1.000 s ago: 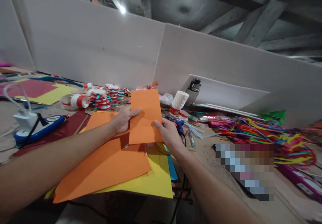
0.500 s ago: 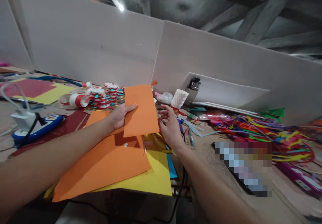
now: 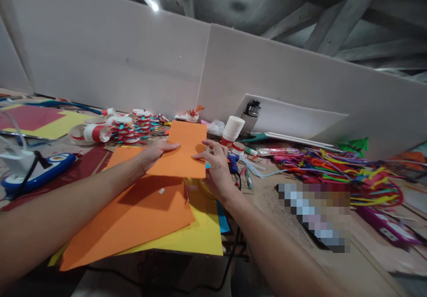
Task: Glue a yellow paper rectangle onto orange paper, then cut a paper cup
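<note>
An orange paper piece (image 3: pixel 183 152) is held up above the table, its left edge pinched by my left hand (image 3: pixel 155 154), thumb on top. My right hand (image 3: pixel 216 166) is at the piece's right edge, index finger over its face and the other fingers partly curled beside it. Under both hands lies a larger orange sheet (image 3: pixel 140 221) with a small white scrap (image 3: pixel 162 191) on it. Yellow paper (image 3: pixel 200 237) sticks out below that sheet, and a bit of blue paper (image 3: pixel 223 217) shows at its right.
Red-and-white cup pieces (image 3: pixel 123 130) stand at the back left, near a blue power strip (image 3: pixel 43 172). Stacked white cups (image 3: pixel 233 129), a bottle (image 3: pixel 251 118) and a blue glue gun (image 3: pixel 233 163) are behind my right hand. Colourful pipe cleaners (image 3: pixel 333 168) lie right, beside a pixelated object (image 3: pixel 313 221).
The small orange piece has tilted flatter, towards lying level. My right hand has moved in from beside it and now touches its right edge. The whole view has shifted slightly.
</note>
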The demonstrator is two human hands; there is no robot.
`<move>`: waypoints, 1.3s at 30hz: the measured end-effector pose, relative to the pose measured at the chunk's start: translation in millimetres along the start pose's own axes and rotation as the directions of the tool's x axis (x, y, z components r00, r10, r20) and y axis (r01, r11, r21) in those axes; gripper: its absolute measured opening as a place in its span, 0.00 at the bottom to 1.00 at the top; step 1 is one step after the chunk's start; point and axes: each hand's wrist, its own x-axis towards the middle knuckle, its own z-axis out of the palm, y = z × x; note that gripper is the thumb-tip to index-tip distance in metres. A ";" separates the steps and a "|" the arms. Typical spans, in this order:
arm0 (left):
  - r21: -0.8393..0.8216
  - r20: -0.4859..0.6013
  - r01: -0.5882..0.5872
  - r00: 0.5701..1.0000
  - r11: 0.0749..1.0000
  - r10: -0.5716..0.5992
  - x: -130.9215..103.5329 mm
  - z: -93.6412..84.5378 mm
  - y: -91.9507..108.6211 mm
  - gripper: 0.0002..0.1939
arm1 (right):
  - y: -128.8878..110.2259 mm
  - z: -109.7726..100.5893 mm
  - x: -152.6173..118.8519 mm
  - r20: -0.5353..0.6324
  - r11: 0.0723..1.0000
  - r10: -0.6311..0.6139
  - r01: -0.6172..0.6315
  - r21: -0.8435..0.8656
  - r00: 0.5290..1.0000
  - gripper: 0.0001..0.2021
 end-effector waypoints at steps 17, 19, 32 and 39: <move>-0.072 0.131 -0.153 0.978 0.986 0.161 -5.0 17.0 -18.4 0.17 | -2.3 -2.0 6.1 0.099 0.778 0.488 -0.484 0.400 0.867 0.14; -0.074 0.144 -0.151 0.976 0.986 0.161 -4.2 16.6 -20.4 0.17 | -3.2 -2.3 6.5 0.116 0.730 0.535 -0.527 0.435 0.837 0.14; -0.124 0.246 -0.171 0.949 0.977 0.198 -13.0 23.8 -12.9 0.21 | -1.7 -2.5 6.6 0.078 0.753 0.539 -0.521 0.402 0.839 0.15; 0.000 0.197 -0.246 0.950 0.969 0.241 -12.7 27.6 -18.7 0.21 | -1.9 -0.5 6.3 0.070 0.753 0.542 -0.521 0.401 0.838 0.15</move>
